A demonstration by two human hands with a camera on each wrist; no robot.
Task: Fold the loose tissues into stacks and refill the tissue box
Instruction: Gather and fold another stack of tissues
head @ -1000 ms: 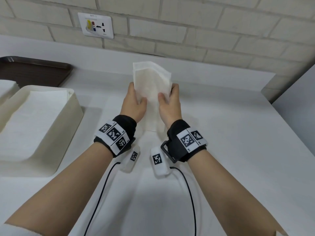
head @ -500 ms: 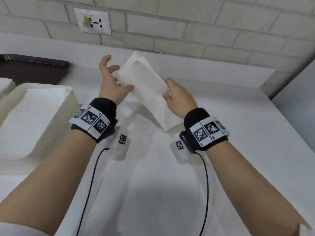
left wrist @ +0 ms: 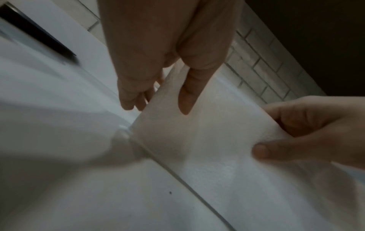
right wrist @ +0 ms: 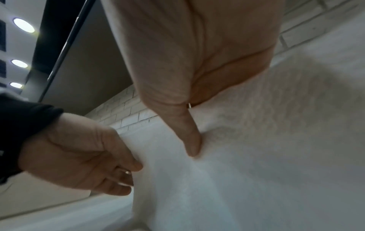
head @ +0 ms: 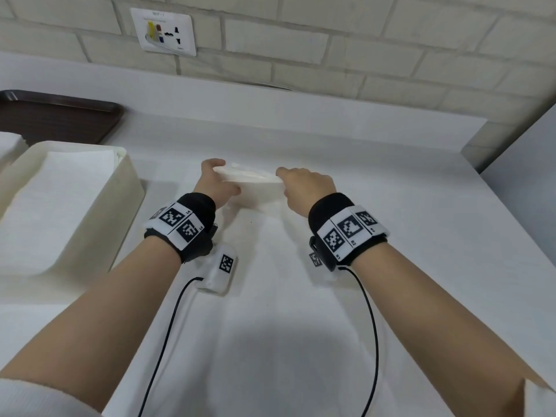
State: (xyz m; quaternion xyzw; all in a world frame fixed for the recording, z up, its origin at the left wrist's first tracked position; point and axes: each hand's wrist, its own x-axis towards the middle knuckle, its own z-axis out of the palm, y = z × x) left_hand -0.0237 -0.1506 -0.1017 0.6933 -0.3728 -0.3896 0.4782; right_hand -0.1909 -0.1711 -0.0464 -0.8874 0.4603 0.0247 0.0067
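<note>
Sitting at the far left of the white table (head: 391,266), the cream tissue box (head: 120,206) held flat tissues. Beside it, the left hand (head: 215,183) pinched one end of a folded tissue (head: 252,188), thumb beneath and fingers on top. The right hand (head: 307,188) pinched the other end, keeping it just above the table.

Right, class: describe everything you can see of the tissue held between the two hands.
The tissue is a white, soft, faintly textured paper sheet, apparently folded into layers. It is held nearly flat, just above the white table, right of the tissue box. The left hand pinches its left end, thumb under and fingers above; the right hand grips its right end.
</note>
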